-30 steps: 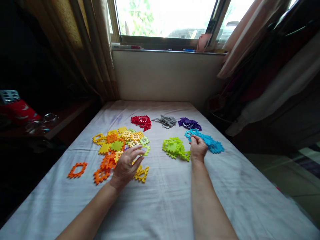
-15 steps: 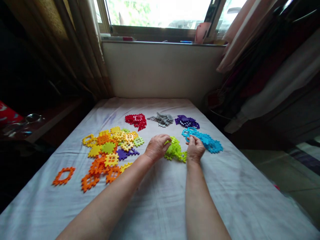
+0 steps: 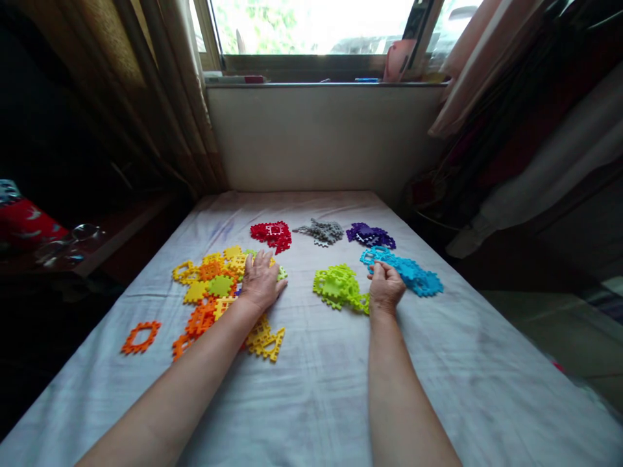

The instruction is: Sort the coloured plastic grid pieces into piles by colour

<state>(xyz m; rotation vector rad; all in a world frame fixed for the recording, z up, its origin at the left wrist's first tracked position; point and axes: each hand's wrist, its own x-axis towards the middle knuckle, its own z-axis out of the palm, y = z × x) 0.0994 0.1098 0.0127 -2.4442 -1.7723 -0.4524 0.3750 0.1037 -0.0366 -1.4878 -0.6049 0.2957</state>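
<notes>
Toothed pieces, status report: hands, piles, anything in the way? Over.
Left hand spread over mixed-colour pile. Right hand curled beside blue pile. Left forearm partly hides mixed-colour pile.

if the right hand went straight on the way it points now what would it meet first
Likely the blue pieces just ahead of the right hand, though depth is unclear.

The left hand (image 3: 263,282) is palm down, its fingers extended forward and the thumb out to the side, at the end of a bare left forearm (image 3: 187,383) slanting inward. The right hand (image 3: 387,287) has curled fingers, its bare right forearm (image 3: 402,383) reaching more directly forward.
</notes>
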